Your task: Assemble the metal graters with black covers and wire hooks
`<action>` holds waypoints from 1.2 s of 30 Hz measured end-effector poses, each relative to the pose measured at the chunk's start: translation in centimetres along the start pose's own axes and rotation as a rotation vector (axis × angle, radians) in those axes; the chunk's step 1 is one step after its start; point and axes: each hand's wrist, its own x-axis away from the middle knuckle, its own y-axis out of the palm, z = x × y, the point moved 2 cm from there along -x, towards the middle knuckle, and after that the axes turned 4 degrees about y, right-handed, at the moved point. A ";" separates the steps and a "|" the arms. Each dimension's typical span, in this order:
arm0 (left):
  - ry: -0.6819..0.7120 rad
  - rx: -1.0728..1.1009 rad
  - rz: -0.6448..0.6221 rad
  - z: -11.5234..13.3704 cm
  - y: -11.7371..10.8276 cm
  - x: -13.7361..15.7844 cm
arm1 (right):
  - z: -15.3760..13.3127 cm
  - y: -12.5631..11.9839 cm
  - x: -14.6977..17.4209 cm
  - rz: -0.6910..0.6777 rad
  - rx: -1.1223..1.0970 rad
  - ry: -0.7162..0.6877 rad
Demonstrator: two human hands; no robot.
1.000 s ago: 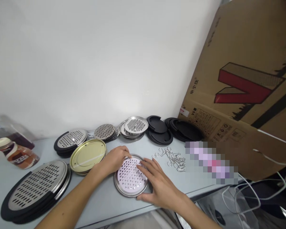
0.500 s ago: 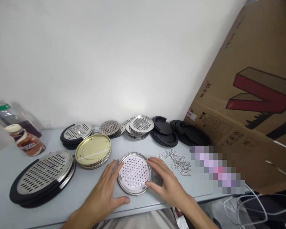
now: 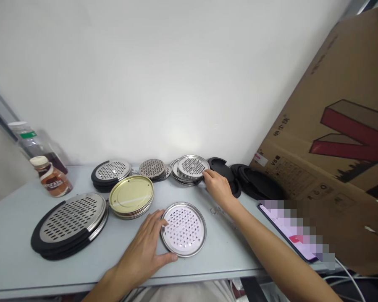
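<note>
Near the table's front edge lies a round metal grater disc (image 3: 183,230) with a pale perforated face and a shiny rim. My left hand (image 3: 141,247) rests at its left side, fingers spread and thumb near the lower rim. My right hand (image 3: 219,188) is stretched out to the back, its closed fingers at the right edge of a silver grater disc (image 3: 192,166). That disc tops a stack of metal discs (image 3: 183,180). Under my right forearm, small metal hooks (image 3: 216,210) are mostly hidden.
Gold lids (image 3: 131,193) are stacked left of centre. Black-rimmed graters (image 3: 72,220) lie further left, with two bottles (image 3: 53,181) behind. Black plastic rings (image 3: 258,182) sit at the back right. A phone (image 3: 280,228) lies before a large cardboard box (image 3: 343,167).
My right hand has left the front grater disc and reached back to the stacked silver disc. My left hand stays beside the front disc. The view has shifted slightly.
</note>
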 end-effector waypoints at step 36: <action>-0.186 0.351 0.019 0.1 -1.9 -1.0 | -3.8 -1.0 13.0 -0.282 -1.087 0.668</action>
